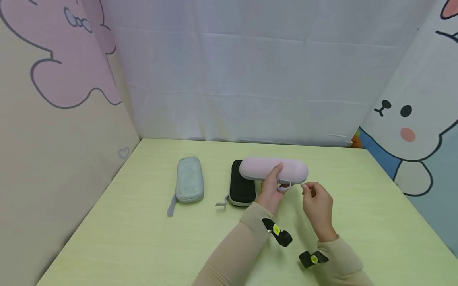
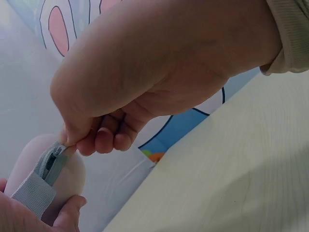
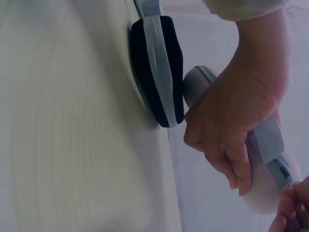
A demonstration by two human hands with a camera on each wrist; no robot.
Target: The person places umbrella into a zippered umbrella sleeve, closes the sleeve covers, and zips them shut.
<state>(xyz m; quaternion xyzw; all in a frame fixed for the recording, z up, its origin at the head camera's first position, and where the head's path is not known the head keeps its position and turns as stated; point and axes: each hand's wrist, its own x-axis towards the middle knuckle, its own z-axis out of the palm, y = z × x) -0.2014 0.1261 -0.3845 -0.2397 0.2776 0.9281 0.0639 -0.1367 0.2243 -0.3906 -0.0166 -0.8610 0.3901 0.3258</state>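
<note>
A pale pink zippered case, long with rounded ends, is held up above the table. My left hand grips it from below, thumb along its near side. At the case's right end my right hand pinches the zipper pull. The left wrist view shows the grey zipper and a woven grey strap beside it. In the right wrist view, the left fingers wrap around the case. Whether the case is unzipped anywhere cannot be seen clearly.
A black zippered case with grey trim lies just behind the left hand, partly covered by the pink case. Farther left lies a grey-green zippered case with a pull tab. A white curtain hangs along the back edge of the light yellow table.
</note>
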